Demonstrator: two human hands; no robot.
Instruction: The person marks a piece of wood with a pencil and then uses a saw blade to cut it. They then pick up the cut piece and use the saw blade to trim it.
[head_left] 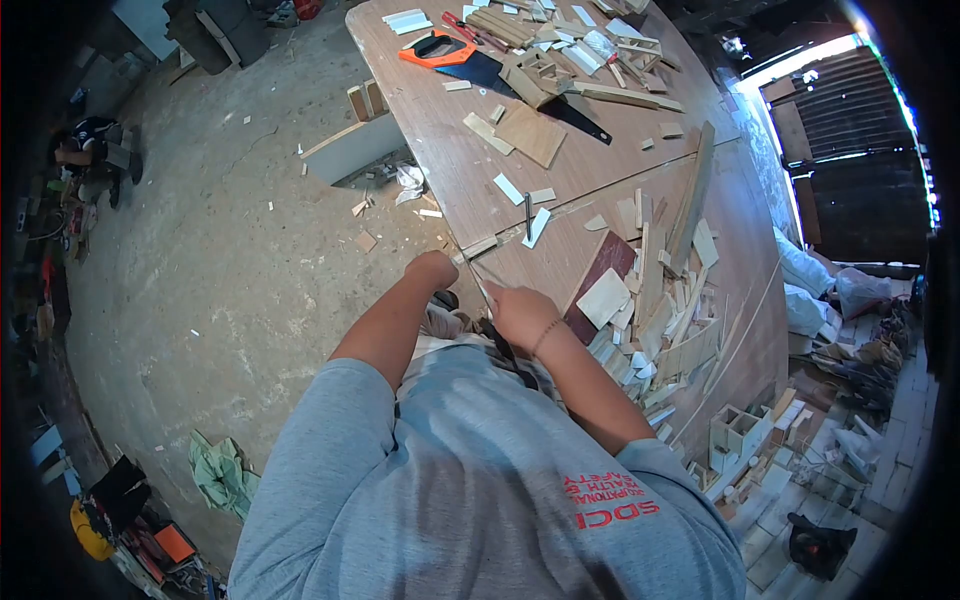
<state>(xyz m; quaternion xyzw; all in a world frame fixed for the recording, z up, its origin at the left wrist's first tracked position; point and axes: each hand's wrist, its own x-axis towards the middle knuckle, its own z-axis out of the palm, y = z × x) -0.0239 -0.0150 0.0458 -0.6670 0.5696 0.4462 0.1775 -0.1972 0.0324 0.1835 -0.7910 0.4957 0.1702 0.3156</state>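
At the near table edge, my left hand (432, 269) is closed on a small pale wood strip (480, 248), whose far end lies over the tabletop. My right hand (524, 317) is beside it to the right, fingers curled in at the edge. A thin narrow line runs between the right fingers and the wood strip; whether it is a blade or the table's edge I cannot make out. A dark pen-like tool (528, 216) and a white-faced offcut (537, 228) lie just beyond the hands.
An orange-handled handsaw (440, 48) lies among wood scraps on the far table (430, 120). Piled offcuts and a dark red board (606, 268) are to the right. Below the left edge stands a grey panel (355, 148). A person (95, 155) sits at far left.
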